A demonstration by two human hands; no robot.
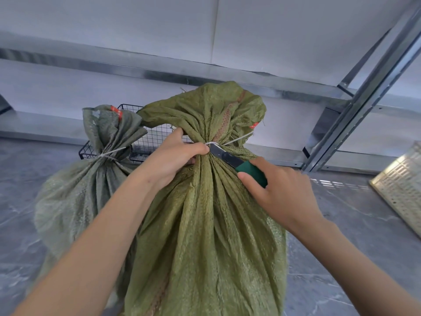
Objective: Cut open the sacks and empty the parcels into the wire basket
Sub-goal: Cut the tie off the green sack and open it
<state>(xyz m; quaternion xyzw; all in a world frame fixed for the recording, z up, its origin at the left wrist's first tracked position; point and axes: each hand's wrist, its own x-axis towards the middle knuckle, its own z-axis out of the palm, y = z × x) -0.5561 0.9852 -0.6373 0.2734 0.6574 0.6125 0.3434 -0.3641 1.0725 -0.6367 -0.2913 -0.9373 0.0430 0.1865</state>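
Left hand [173,158]: gripping the gathered neck of the near sack [205,224], right beside its white tie [237,140].
Right hand [280,190]: clenching a green-handled knife [230,159], blade tip seemingly touching the tie.
Second sack [91,179]: standing tied, to the left.
Wire basket [157,137]: sitting behind both sacks.

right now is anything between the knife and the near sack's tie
Nothing visible: the utility knife tip is at the white tie on the near sack; the left hand grips the neck beside it.
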